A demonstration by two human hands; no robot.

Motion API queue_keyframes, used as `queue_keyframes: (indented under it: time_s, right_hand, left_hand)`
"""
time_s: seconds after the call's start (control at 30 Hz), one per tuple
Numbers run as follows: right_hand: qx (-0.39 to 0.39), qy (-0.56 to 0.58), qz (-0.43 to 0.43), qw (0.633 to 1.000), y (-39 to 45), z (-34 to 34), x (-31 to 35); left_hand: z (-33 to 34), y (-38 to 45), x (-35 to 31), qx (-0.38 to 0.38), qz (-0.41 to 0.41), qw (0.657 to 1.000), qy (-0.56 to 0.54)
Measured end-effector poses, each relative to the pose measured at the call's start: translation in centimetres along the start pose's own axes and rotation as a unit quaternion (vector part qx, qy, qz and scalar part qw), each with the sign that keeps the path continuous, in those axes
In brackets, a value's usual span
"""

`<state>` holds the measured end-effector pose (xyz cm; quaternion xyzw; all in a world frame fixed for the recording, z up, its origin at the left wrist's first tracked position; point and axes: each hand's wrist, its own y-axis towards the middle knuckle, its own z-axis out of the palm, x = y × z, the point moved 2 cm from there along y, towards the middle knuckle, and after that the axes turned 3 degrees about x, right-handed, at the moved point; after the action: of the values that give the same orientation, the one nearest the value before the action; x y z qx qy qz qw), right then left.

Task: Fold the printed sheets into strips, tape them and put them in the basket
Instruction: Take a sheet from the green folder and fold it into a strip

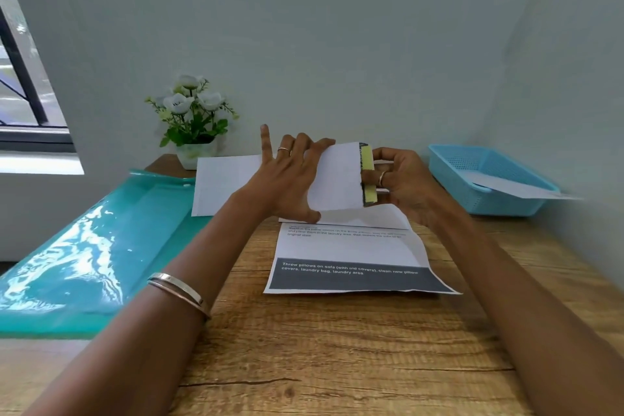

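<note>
Mid-frame, both hands meet over a wooden counter [337, 365], raised clear of it. L hand [287, 186] grips a folded white strip [337, 176] of paper: thumb curled under its near edge, middle fingers bent over its far edge, index finger sticking straight up, free of the sheet. A ring shows on one finger; bangles [179, 290] circle the L wrist.

R hand [401, 182] sits just right of the strip, fingers curled round a yellow-green tape dispenser [367, 176] w/ a dark edge, pressed against the strip's right end. Dispenser touches the paper; whether tape is actually laid on the strip can't be told. R hand also wears a ring.

Below the hands, a printed sheet [351, 260] lies flat on the counter, creased across, w/ a dark grey band of white text near its near edge and lines of small text toward the far edge. Another white folded sheet [219, 186] lies to the left, behind the L hand, partly over a glossy teal folder [84, 253] that runs along the counter's left side.

Far right, by the wall, a light-blue perforated basket [486, 179] holds one white folded strip [520, 187] that pokes out over its right rim. Far left of centre, a white pot of white artificial flowers [192, 115] stands against the wall; a window [23, 84] shows at left edge.
</note>
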<state>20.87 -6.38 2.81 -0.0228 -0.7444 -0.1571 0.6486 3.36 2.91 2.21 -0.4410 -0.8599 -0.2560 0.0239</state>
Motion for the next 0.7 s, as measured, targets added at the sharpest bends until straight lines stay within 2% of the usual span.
queue_keyframes:
  time_s: [0.13, 0.23, 0.4, 0.53, 0.7]
  right_hand:
    - [-0.008, -0.012, 0.006, 1.000, 0.5, 0.5, -0.9]
    - [-0.030, -0.081, 0.008, 0.996, 0.5, 0.7, -1.4]
    - [-0.085, -0.105, -0.027, 0.990, 0.6, 0.9, -0.9]
    - [-0.054, -0.065, -0.047, 0.995, 0.4, 0.7, -0.6]
    - [-0.022, 0.012, -0.022, 0.999, 0.6, 0.6, -0.9]
  left_hand:
    - [0.0, 0.2, -0.6, -0.031, 0.032, 0.999, 0.024]
    - [0.2, 0.2, -0.9, -0.047, 0.055, 0.997, 0.034]
    - [0.3, 0.2, -0.9, -0.078, 0.048, 0.995, 0.041]
    - [0.0, 0.4, -0.7, -0.068, 0.039, 0.996, 0.031]
    - [-0.8, 0.3, 0.9, -0.051, 0.026, 0.998, -0.001]
